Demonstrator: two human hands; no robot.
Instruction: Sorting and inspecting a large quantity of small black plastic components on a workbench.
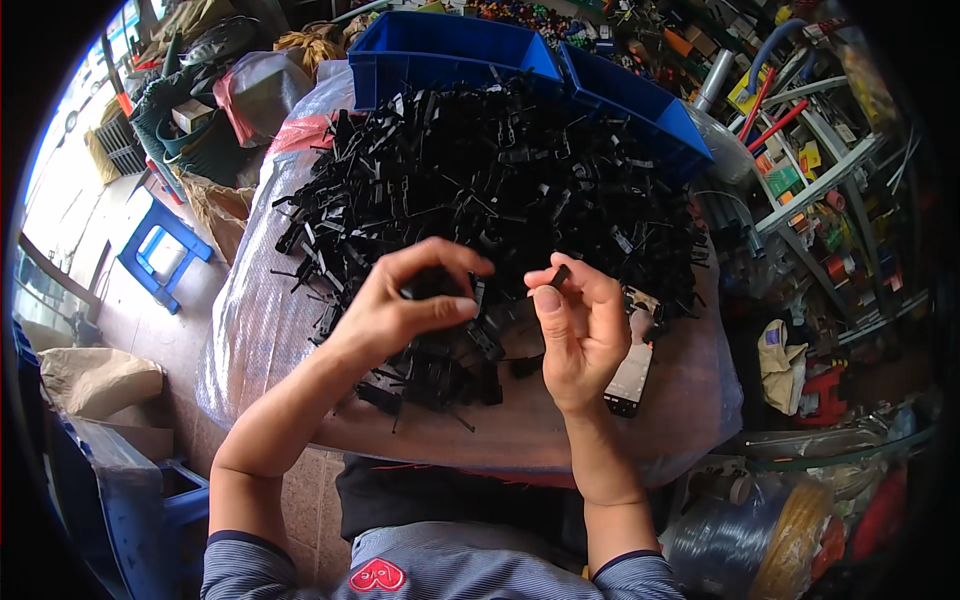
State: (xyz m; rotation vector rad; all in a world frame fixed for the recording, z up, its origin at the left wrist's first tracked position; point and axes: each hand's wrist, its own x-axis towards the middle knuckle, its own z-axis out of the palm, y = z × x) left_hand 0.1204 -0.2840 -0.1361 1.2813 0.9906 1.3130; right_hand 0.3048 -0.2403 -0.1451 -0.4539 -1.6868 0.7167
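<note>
A large heap of small black plastic parts (pixel 470 170), several with thin stalks, covers most of the wrapped work surface (pixel 400 440). My left hand (pixel 400 295) is curled over the heap's near side. Its thumb and forefinger close round a black plastic part (pixel 478 292), whose shape is partly lost against the dark pile. To its right, my right hand (pixel 585 335) is raised above the near edge of the heap. Between its thumb and fingertips it pinches a small black piece (pixel 561 275). The two hands are apart, with fingertips facing each other.
Two blue bins (pixel 455 50) (pixel 640 110) stand behind the heap. A phone (pixel 630 375) lies by my right wrist. Beyond the left side is a blue stool (pixel 160 245). Cluttered metal shelving (pixel 820 190) and a wrapped spool (pixel 745 535) stand at the right.
</note>
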